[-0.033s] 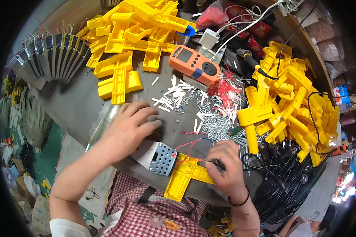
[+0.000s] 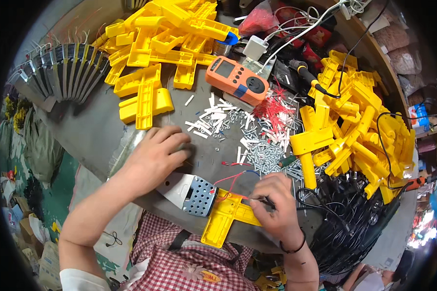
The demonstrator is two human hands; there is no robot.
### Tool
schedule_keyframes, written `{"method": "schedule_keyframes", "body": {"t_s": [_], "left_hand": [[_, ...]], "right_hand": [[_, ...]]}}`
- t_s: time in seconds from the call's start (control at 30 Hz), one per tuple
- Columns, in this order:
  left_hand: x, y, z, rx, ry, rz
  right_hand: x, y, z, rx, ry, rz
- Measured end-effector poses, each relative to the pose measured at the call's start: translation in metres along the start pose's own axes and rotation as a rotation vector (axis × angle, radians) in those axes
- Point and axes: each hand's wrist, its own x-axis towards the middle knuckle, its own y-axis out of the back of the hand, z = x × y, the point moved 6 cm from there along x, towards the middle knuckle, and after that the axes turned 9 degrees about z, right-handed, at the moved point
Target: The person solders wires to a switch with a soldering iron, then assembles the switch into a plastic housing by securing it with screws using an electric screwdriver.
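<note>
Right hand [image 2: 276,201]: fingers pinched together on a thin dark tool [image 2: 261,199], its tip meeting the yellow T-shaped plastic housing [image 2: 226,217] at the near table edge, just before the person's checked shirt [image 2: 189,259]. Perforated metal plate [image 2: 199,196] sits fitted to the housing's left end, with red and blue wires [image 2: 232,180] looping up from the joint. A dark band circles the right wrist.

Left hand [image 2: 154,156]: palm down, fingers spread slightly apart and resting flat on the grey table [image 2: 92,128], just beyond the plate; whether anything lies under the fingertips cannot be told.

Loose stock beyond the hands: small white strips [image 2: 213,116], a scatter of silver screws [image 2: 267,153], a heap of short red wires [image 2: 274,109].

Orange meter [image 2: 237,80] with screen and dial, mid-table, a white adapter [image 2: 255,47] just behind it.

Yellow housings, far left pile [image 2: 160,43]; a second pile at right [image 2: 359,121], with a black-handled tool [image 2: 303,72] near its top.

Black cable bundle [image 2: 349,223], right of the right hand.

Row of grey metal pieces [image 2: 65,70], far left edge.
</note>
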Motion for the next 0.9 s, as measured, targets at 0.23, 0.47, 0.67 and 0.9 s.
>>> {"method": "schedule_keyframes", "body": {"t_s": [0.23,0.47,0.67,0.9], "left_hand": [[-0.002,-0.003,-0.015,-0.214,0.216,-0.046],[0.040,0.013,0.038,-0.424,0.105,0.154],[0.038,0.013,0.044,-0.577,0.184,0.075],[0.036,0.023,0.049,-0.730,0.184,0.069]], "right_hand": [[0.041,0.008,0.050,0.324,-0.331,0.204],[0.153,0.050,0.142,0.199,-0.286,0.571],[0.102,0.085,0.057,0.244,-0.060,0.787],[0.058,0.086,0.034,0.727,-0.389,0.666]]}}
